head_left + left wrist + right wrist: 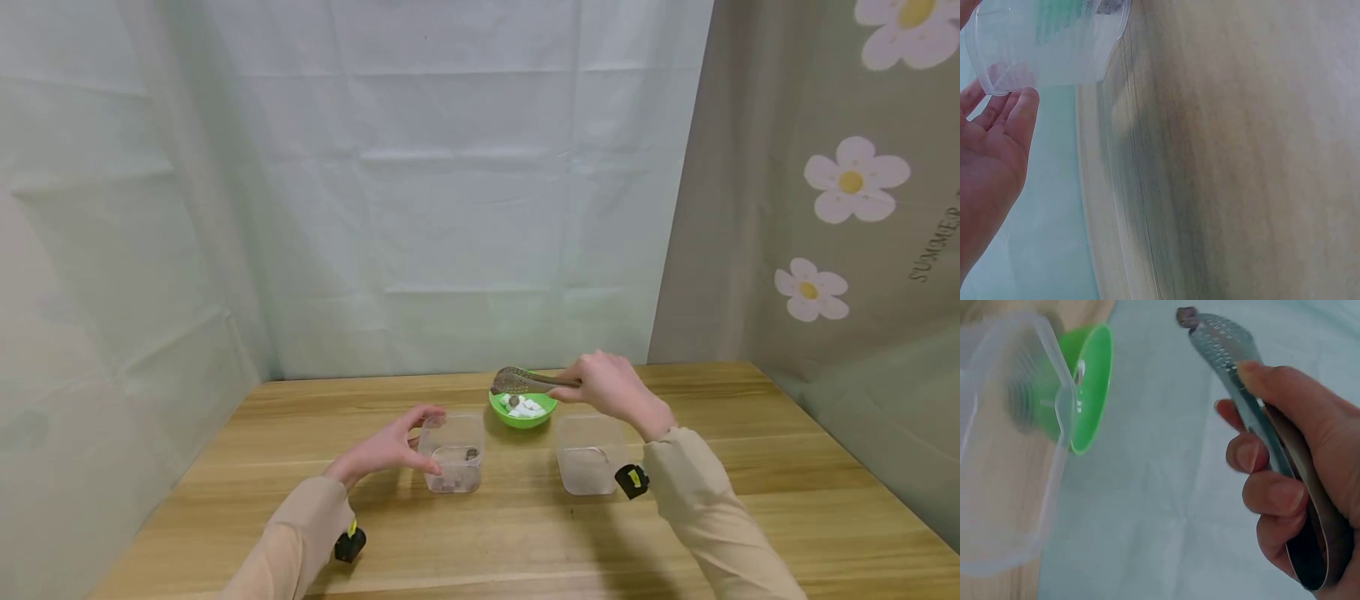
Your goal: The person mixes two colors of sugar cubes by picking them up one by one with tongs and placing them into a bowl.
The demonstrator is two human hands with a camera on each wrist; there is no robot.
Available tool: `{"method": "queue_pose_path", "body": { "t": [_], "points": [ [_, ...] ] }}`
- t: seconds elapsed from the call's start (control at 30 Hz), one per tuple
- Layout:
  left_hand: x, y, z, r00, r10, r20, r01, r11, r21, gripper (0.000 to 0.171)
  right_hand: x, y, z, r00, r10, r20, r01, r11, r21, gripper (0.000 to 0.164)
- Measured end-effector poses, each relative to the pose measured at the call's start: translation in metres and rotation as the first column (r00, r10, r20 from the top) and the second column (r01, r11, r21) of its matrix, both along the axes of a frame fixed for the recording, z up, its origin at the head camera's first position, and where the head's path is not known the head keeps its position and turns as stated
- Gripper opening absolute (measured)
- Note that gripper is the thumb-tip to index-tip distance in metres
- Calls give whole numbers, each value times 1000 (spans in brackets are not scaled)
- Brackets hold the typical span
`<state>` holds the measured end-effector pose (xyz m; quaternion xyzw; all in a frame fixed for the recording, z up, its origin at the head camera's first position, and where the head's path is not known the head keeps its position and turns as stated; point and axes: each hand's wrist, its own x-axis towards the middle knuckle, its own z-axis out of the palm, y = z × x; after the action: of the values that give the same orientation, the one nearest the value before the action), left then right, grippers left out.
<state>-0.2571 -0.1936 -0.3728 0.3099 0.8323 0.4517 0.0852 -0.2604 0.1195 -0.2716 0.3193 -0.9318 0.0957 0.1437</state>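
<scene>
My right hand (611, 387) grips metal tongs (1235, 381) with perforated ends. A small brownish-purple piece (1186, 317) is pinched at their tips. The tongs are above a green bowl (522, 423), which holds several white pieces (527, 409) and a brown one. On the left, my left hand (390, 444) holds a clear plastic container (452, 477) by its side, thumb at the front and fingers at the back. A dark piece (471, 454) lies inside that container, with paler bits near its bottom. Part of this hand is out of the left wrist view.
A second clear plastic container (588, 479) stands to the right, below my right forearm. The wooden table (510, 550) meets a pale curtain (465, 208) at the back. A flower-printed curtain (750, 250) hangs on the right.
</scene>
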Motion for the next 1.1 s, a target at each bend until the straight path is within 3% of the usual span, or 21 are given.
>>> {"method": "queue_pose_path", "body": {
  "t": [0.1, 0.23, 0.37, 0.83, 1.0, 1.1],
  "points": [
    [0, 0, -1, 1000, 13, 3, -13, 1000, -4, 68, -3, 3, 3, 999, -34, -27, 35, 998, 46, 36],
    [-2, 0, -2, 1000, 10, -1, -10, 1000, -5, 71, -8, 3, 4, 996, -39, -76, 46, 994, 96, 21],
    [-2, 0, -2, 1000, 8, -2, -8, 1000, -5, 71, -13, 1, 3, 993, -28, -112, 40, 994, 106, 33],
    [-3, 2, -2, 1000, -18, 7, 18, 1000, 18, 66, -18, 0, 0, 996, -63, -64, 71, 988, 139, 33],
    [-4, 1, -2, 1000, 6, 4, -6, 1000, -4, 67, -13, -6, 6, 995, -42, -91, 56, 986, 154, 36],
    [-3, 1, -2, 1000, 6, 6, -6, 1000, 1, 68, -8, -13, 10, 996, -8, -87, 21, 987, 157, 28]
  ]
}}
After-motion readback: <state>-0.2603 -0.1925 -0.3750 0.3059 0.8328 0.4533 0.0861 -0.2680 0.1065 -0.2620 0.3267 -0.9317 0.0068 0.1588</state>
